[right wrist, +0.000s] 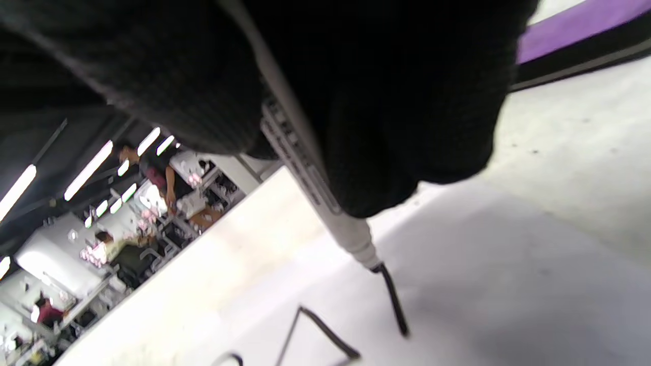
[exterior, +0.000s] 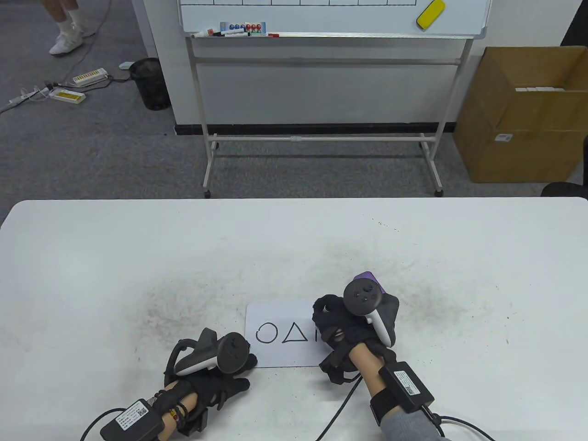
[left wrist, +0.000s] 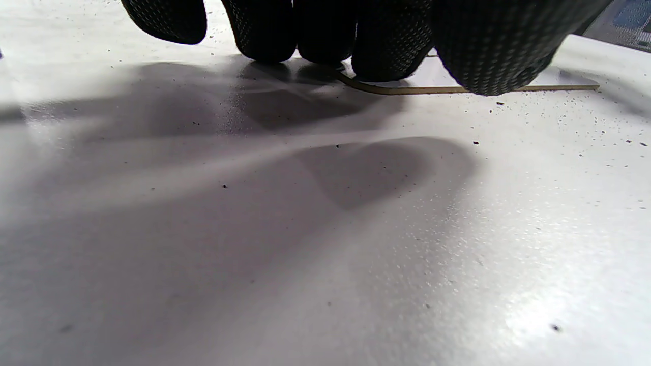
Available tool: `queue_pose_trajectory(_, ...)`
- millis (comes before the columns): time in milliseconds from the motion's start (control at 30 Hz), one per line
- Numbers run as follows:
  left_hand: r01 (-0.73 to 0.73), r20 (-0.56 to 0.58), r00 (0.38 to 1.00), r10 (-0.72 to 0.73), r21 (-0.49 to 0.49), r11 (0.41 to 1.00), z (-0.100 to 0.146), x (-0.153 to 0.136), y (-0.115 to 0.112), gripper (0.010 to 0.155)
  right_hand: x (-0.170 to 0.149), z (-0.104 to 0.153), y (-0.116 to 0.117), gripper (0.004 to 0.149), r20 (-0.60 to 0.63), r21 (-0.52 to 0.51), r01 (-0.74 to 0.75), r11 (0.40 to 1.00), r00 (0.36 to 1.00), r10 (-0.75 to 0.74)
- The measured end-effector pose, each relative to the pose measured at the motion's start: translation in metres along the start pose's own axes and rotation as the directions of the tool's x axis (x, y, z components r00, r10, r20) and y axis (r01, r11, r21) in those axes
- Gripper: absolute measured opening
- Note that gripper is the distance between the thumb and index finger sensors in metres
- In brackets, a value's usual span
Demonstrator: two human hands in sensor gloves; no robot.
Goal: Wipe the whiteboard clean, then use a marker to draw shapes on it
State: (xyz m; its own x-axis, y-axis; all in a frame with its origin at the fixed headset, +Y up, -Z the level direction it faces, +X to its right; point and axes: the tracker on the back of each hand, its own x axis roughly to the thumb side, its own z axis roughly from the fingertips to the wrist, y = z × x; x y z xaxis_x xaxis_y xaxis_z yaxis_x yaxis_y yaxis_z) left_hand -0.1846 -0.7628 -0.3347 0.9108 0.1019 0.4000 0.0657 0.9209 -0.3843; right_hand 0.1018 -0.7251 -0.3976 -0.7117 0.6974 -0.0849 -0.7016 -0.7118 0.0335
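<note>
A small white whiteboard [exterior: 275,317] lies flat on the table near the front. On it are a black circle [exterior: 266,332], a triangle [exterior: 295,333] and a short vertical stroke [exterior: 316,336]. My right hand [exterior: 337,321] grips a white marker [right wrist: 305,168], its tip touching the board at the top of the stroke [right wrist: 394,300]. My left hand [exterior: 229,367] rests at the board's lower left corner, and its fingertips [left wrist: 386,46] press on the board's edge [left wrist: 534,88]. A purple and black eraser [exterior: 370,280] lies just behind my right hand.
The white table [exterior: 138,257] is smudged with grey marker dust. Beyond it stand a large wheeled whiteboard [exterior: 321,27] with markers on its ledge, a yellow eraser [exterior: 430,14], a cardboard box [exterior: 523,115], a black bin [exterior: 149,82] and a person's feet [exterior: 66,39].
</note>
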Motion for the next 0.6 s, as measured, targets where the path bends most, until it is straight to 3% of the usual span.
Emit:
queue_pose_trajectory(233,0.001,0.0,1.0,-0.001,-0.001,1.0,0.0,0.0,0.0,0.064,-0.005,-0.005,0.004,0.046,-0.028,-0.008,-0.031,0.999,0.999,0.03)
queue_pose_trajectory(600,0.005,0.0,1.0,-0.005,0.003,1.0,0.0,0.001,0.0,0.064,-0.022,-0.005,-0.015,0.045,-0.1,-0.065,-0.052,0.997,0.994,0.046)
